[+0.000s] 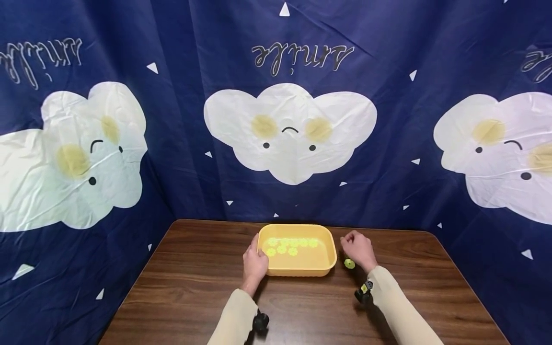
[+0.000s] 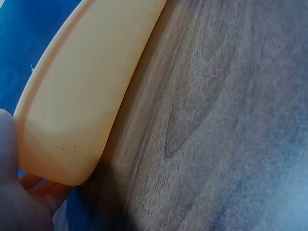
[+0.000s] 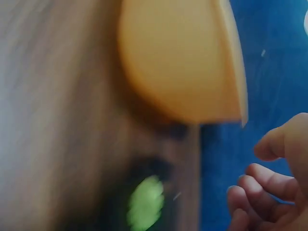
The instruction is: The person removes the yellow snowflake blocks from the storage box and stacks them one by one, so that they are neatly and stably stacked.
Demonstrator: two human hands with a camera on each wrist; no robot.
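Note:
A yellow plastic basin [image 1: 302,272] stands on the table, with several yellow-green flower-shaped pieces [image 1: 293,251] lying on its floor. My left hand [image 1: 255,262] grips the basin's left end; in the left wrist view its thumb [image 2: 7,144] lies against the wall and its fingers curl round the far side. Beyond the basin's right end, my right hand [image 1: 359,250] is held above the table, fingers loosely bent. In the right wrist view the thumb stands apart from those fingers [image 3: 269,183], with nothing between them. A green flower-shaped piece [image 1: 350,264] lies on the table just below the right hand.
The brown wooden table [image 1: 194,273] extends to both sides of the basin and in front of it. A dark blue curtain [image 1: 181,143] with white clouds hangs right behind the table and along its sides. A black wrist camera [image 1: 260,322] sits at the left sleeve.

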